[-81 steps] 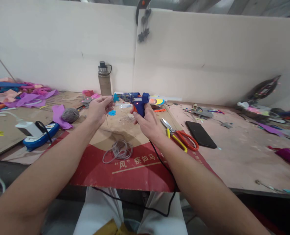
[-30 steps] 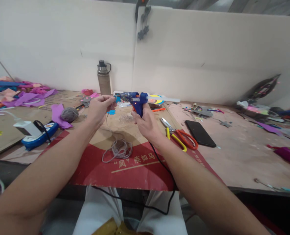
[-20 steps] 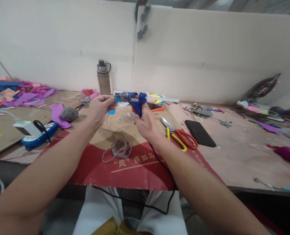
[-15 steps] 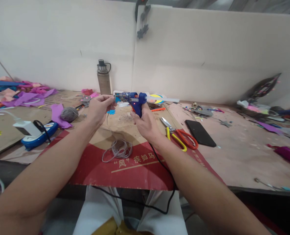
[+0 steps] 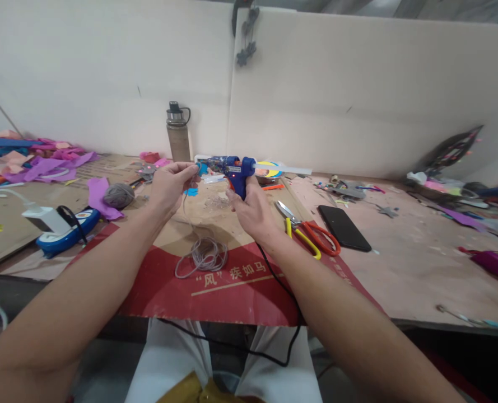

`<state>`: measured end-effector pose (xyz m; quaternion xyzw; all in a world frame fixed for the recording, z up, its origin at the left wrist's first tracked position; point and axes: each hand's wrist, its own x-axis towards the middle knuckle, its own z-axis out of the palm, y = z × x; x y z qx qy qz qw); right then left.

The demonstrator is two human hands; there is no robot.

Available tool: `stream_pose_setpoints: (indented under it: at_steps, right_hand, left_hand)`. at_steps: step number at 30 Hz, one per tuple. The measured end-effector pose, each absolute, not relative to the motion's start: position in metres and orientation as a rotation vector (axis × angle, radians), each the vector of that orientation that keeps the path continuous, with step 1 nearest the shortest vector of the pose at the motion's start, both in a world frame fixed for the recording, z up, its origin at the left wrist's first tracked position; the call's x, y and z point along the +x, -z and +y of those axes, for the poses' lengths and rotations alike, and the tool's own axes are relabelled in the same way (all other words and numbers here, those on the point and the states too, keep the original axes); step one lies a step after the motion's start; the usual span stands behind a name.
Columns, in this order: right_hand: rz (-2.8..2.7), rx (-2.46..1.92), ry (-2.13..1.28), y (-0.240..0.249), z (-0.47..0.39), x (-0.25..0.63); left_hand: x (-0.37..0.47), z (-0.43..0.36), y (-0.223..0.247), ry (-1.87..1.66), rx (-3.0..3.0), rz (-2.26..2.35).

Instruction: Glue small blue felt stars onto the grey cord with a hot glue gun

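Note:
A small blue piece [image 5: 202, 168] is pinched between the thumb and fingertips of my left hand [image 5: 178, 182]. Grey cord [image 5: 206, 254] hangs down from that hand to a loose coil on the red and brown board [image 5: 160, 291]. My right hand [image 5: 252, 207] is wrapped round the handle of a blue glue gun [image 5: 238, 174], whose nozzle points left at the blue piece. A translucent glue stick [image 5: 286, 169] sticks out of the gun's back. Another blue piece [image 5: 190, 192] lies on the board beyond the cord.
Scissors [image 5: 310, 232] and a black phone [image 5: 344, 228] lie right of my right hand. At the left are a grey yarn ball [image 5: 119, 196] and a blue power strip [image 5: 68, 234]. A bottle [image 5: 178, 134] stands at the back by the white wall.
The glue gun and my right hand have shifted slightly right, so the nozzle is a little farther from my left fingertips. My left hand has hardly moved.

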<state>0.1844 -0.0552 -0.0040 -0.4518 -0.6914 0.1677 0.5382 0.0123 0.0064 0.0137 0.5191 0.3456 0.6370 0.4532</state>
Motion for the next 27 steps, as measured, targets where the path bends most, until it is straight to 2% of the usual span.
stream_pose_setpoints:
  at_steps: [27]
  right_hand:
    - [-1.658,-1.091,-0.422,0.0043,-0.0577,0.1828]
  left_hand:
    - [0.0112,0.0075,-0.0126,-1.567,1.293,0.833]
